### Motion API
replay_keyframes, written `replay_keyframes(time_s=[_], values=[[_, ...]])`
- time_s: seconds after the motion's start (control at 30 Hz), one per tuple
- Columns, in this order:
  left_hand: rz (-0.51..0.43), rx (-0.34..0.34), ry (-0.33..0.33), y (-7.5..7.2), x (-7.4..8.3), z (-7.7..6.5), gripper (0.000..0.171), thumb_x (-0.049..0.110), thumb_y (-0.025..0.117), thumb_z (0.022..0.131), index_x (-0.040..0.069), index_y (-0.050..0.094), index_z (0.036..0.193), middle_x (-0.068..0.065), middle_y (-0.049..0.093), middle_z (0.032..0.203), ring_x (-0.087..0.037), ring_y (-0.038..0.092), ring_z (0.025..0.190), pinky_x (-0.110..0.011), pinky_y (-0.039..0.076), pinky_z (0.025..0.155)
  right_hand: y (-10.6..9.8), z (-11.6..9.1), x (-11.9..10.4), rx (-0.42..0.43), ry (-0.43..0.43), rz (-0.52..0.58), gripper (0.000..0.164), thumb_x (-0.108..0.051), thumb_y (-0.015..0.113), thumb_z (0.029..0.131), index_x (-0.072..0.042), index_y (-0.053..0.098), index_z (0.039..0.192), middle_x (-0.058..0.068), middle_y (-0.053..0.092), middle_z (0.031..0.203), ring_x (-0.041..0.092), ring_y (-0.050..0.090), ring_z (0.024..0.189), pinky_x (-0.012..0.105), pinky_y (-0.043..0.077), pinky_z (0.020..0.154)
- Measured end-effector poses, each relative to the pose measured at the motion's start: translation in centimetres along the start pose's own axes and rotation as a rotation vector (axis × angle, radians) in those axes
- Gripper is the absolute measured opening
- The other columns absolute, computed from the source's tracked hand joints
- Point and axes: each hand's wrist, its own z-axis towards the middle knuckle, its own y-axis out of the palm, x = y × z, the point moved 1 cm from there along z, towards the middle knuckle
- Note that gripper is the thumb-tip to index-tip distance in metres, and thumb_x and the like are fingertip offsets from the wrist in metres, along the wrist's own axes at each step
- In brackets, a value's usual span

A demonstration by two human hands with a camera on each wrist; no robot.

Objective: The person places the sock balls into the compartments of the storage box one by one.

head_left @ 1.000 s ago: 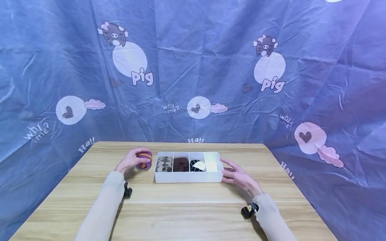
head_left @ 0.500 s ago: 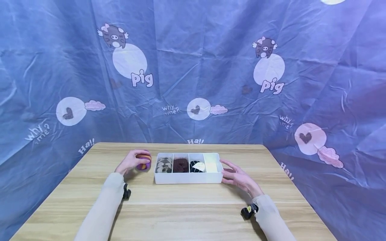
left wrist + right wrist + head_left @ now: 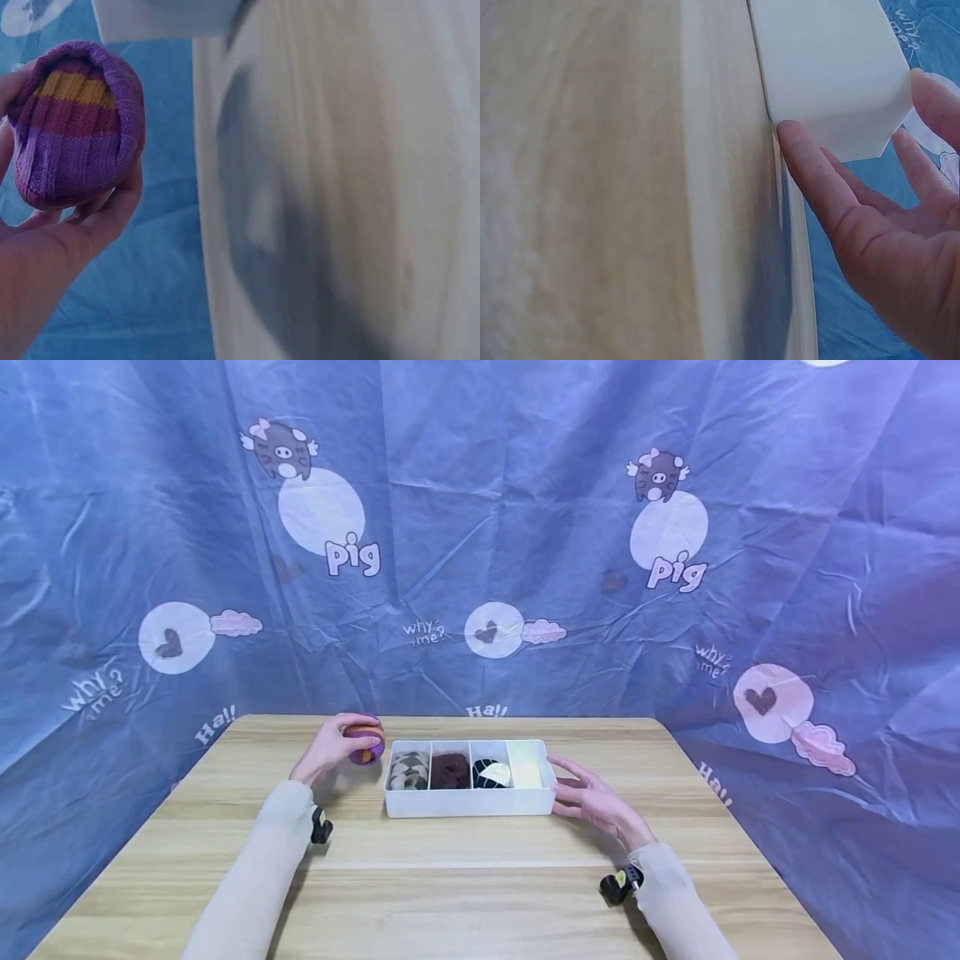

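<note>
My left hand (image 3: 326,750) grips a rolled-up pair of knitted socks (image 3: 367,748), purple with an orange stripe, left of a white divided box (image 3: 468,804). In the left wrist view the fingers wrap round the rolled socks (image 3: 71,142), which are held up off the wood, with a shadow below. Outstretched fingers of my right hand (image 3: 596,797) touch the right end of the box; the right wrist view has those fingertips along the box wall (image 3: 832,67). Inside the box sit argyle grey-beige socks (image 3: 409,770), dark brown socks (image 3: 451,771) and black-and-white socks (image 3: 491,773).
A wooden table (image 3: 450,897) bears the box near its far edge. Behind it hangs a blue printed cloth (image 3: 450,543). Each wrist has a small black camera, such as the left one (image 3: 321,827).
My left hand has raised the rolled socks and shifted them away from me and slightly right. The right hand stays at the box's end, and the box has not moved.
</note>
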Motion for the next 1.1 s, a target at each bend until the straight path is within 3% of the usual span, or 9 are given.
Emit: replay_keyframes(time_s=[0.27,0.6,0.83,1.1], values=[[0.009,0.031,0.023,1.1,1.7,0.4,0.043,0.015,0.082,0.079,0.002,0.069,0.118,-0.021,0.059,0.127,-0.028,0.052,0.117,-0.024,0.048,0.089,0.0,0.1,-0.1,-0.002,0.002,-0.012,0.072,-0.007,0.056,0.098,-0.014,0.016,0.158,0.034,0.032,0.149,0.026,0.059,0.117,0.043,0.048,0.102],[0.038,0.114,0.051,2.0,3.1,0.5,0.041,0.014,0.082,0.078,0.002,0.07,0.116,-0.022,0.053,0.129,-0.034,0.045,0.123,-0.049,0.042,0.103,-0.1,0.0,0.0,-0.009,0.003,-0.014,0.072,-0.006,0.055,0.098,-0.013,0.015,0.158,0.033,0.035,0.147,0.025,0.06,0.116,0.043,0.049,0.101],[0.055,0.178,0.067,3.1,3.6,0.9,0.041,0.014,0.082,0.079,0.001,0.07,0.115,-0.024,0.052,0.133,-0.038,0.045,0.125,-0.053,0.041,0.104,-0.1,-0.1,-0.2,-0.009,0.006,-0.009,0.074,-0.006,0.056,0.098,-0.012,0.014,0.158,0.034,0.032,0.149,0.026,0.06,0.116,0.044,0.048,0.102],[0.007,0.256,0.059,5.4,3.9,0.6,0.04,0.012,0.083,0.077,0.002,0.071,0.114,-0.021,0.051,0.134,-0.036,0.046,0.126,-0.05,0.042,0.106,0.1,-0.2,-0.2,-0.016,0.01,-0.013,0.075,-0.006,0.056,0.097,-0.012,0.013,0.158,0.035,0.031,0.149,0.028,0.06,0.117,0.046,0.046,0.104]])
